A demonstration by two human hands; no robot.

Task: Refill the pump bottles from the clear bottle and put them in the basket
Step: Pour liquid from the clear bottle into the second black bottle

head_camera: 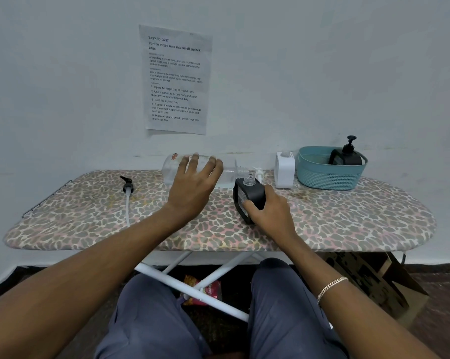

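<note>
My left hand (192, 185) grips the clear bottle (229, 172), tipped on its side above the board with its open neck pointing right. That neck sits just over the open mouth of a black pump bottle (247, 195), which stands tilted on the board with my right hand (267, 211) wrapped round its lower body. A black pump head with a white tube (127, 193) lies loose at the left. A white bottle without its pump (284, 169) stands at the back right, with a white pump head (258, 173) beside it. The teal basket (322, 174) holds another black pump bottle (346, 155).
The leopard-print ironing board (348, 218) stands against a white wall bearing a printed sheet (176, 79). Under the board are its white legs (190, 291), a snack packet (205, 294) and a cardboard box (368, 281) at the right.
</note>
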